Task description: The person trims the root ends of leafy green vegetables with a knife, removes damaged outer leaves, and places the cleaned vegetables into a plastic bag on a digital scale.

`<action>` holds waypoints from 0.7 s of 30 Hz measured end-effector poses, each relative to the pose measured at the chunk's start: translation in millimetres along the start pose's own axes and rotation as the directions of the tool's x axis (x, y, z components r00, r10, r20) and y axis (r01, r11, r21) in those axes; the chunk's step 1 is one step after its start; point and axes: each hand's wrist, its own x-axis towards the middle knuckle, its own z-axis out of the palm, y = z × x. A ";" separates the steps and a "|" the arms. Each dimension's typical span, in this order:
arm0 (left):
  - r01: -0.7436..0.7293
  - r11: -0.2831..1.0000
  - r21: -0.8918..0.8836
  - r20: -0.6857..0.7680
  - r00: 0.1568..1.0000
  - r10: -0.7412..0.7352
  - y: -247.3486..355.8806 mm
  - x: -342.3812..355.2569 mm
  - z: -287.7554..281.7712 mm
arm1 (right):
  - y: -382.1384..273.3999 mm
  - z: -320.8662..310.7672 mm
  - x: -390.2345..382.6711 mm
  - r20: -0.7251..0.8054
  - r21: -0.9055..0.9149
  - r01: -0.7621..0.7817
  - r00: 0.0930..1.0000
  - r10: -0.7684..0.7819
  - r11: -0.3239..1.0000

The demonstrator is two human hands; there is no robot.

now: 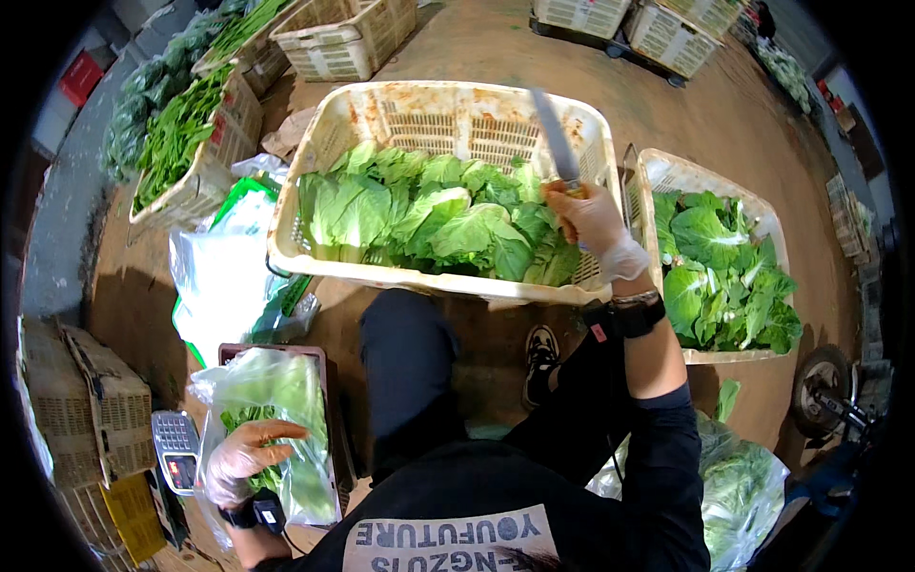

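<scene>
My right hand [596, 221], in a clear glove, is closed round the handle of a knife [554, 133], its blade pointing up and away, slightly blurred. It is over the right end of a large cream plastic crate [443, 278] that holds loose leafy green heads [419, 214]. At the lower left my left hand [250, 459], also gloved, has its fingers stretched over a clear plastic bag [286, 381] of long greens. I cannot tell how firmly it touches the bag. The bag rests on a dark-rimmed tray, beside a scale's keypad unit [177, 448].
A second crate [658, 167] of leafy greens stands on the right. Clear plastic bags [214, 276] lie on the left, over something green. Bagged greens [739, 486] sit at the lower right, near a wheel [822, 386]. More crates [329, 52] line the far left.
</scene>
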 end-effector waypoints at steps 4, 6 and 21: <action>-0.409 0.883 -0.231 0.218 0.863 0.456 125.0 118.8 -10.9 | 14.2 -30.6 -16.3 -0.193 0.115 0.149 0.973 -0.125 0.982; -0.570 0.816 -0.095 -0.006 0.820 0.572 187.5 205.8 0.8 | 17.1 -38.1 -17.6 -0.261 0.035 0.150 0.956 -0.136 0.988; 0.236 0.463 0.854 -0.189 0.971 -0.147 194.9 536.2 106.0 | 19.7 -106.6 -13.6 -0.392 -0.252 0.187 0.878 -0.276 0.950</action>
